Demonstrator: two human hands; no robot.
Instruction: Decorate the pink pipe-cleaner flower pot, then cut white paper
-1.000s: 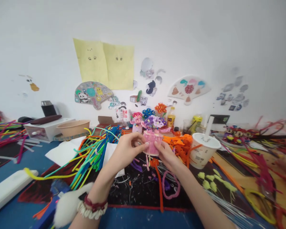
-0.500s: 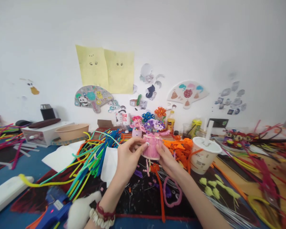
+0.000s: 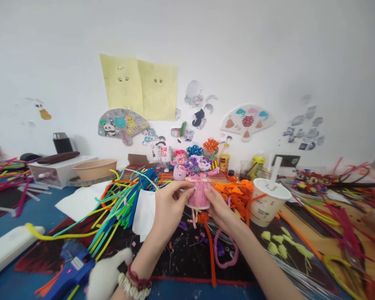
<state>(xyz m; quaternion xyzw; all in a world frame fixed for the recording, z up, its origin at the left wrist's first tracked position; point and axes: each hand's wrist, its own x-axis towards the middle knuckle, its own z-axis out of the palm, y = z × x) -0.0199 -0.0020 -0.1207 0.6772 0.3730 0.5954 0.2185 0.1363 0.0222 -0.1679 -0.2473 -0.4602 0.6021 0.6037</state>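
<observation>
Grip: we see both hands clamped on the pink pot (image 3: 199,193), left hand (image 3: 168,204) pinching its left side near the rim with thumb and fingers together, right hand (image 3: 217,204) closed on the right side and lower edge.
Pot place: held up off the bench (image 3: 28,216), mid scene, just in front of the other small flower pots (image 3: 183,160) at the far wall; purple flowers (image 3: 198,162) stick up from its top.
Loose ends: pink stems (image 3: 193,216) dangle under the pot, an orange stem (image 3: 208,246) lies just below on the black mat (image 3: 181,254).
Doing it well: we'd judge it best to keep the pot upright, hold by the wall only, light pinch so the wrapped sides don't crush, and keep fingers off the flowers.
Hand pose: both forearms come in from the near edge and meet at the pot; left wrist bent in, beaded bracelet (image 3: 134,283) on it, palms facing each other.
Around: pile of coloured pipe cleaners (image 3: 121,204) to the left, paper cup (image 3: 268,202) with straw to the right, blue glue gun (image 3: 70,271) near left, orange pile (image 3: 237,191) just right of the pot.
</observation>
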